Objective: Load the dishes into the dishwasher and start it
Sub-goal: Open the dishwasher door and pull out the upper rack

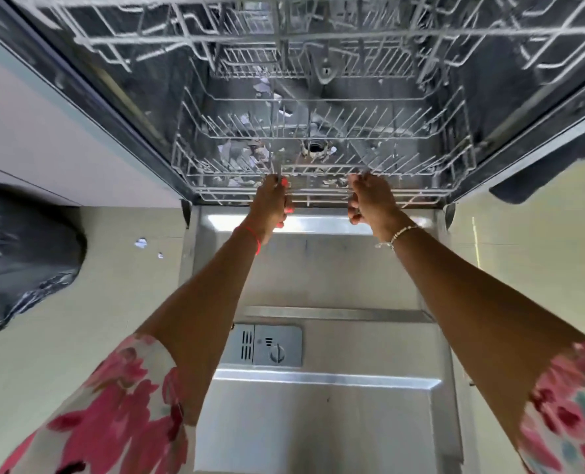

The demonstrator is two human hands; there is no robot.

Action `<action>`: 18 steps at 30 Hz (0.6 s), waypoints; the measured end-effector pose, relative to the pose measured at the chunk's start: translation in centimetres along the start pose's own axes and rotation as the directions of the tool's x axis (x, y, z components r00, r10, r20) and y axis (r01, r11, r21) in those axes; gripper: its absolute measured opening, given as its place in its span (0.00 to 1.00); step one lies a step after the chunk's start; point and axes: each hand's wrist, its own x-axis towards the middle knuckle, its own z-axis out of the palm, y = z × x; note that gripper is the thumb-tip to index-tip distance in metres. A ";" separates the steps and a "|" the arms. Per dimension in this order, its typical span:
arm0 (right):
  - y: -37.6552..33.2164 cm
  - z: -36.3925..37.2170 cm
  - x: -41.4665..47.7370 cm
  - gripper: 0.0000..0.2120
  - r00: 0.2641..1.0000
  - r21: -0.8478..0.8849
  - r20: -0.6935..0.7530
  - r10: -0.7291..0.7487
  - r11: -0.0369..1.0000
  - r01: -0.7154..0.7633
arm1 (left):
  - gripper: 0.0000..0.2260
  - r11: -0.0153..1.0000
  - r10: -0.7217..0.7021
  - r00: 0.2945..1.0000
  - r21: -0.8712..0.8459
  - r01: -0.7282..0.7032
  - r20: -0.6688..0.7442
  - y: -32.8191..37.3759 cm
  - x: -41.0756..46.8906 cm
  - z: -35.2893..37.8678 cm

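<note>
Head view: our left grip and right grip curl closed around the front rail of the lower rack, a pale coated-wire grid seated inside the dishwasher tub beyond the lowered brushed-steel door.

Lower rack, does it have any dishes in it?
No, the lower rack holds no dishes; only pale scraps show beneath its wires.
</note>
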 end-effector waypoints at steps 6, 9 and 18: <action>3.5 -1.1 -5.4 0.14 0.999 -0.209 -0.018 -0.026 0.978 0.022 | 0.12 0.991 -0.066 0.998 -0.121 0.065 -0.005 -3.2 -6.0 0.1; 6.1 -1.7 -9.0 0.14 1.000 -0.206 0.009 0.029 0.978 -0.026 | 0.12 0.995 -0.078 0.996 -0.062 0.076 -0.030 -6.0 -10.0 0.0; 15.7 -3.1 -20.2 0.10 0.999 -0.383 0.011 -0.048 0.922 0.049 | 0.10 0.989 -0.129 0.991 -0.083 0.125 -0.039 -13.8 -22.4 -0.3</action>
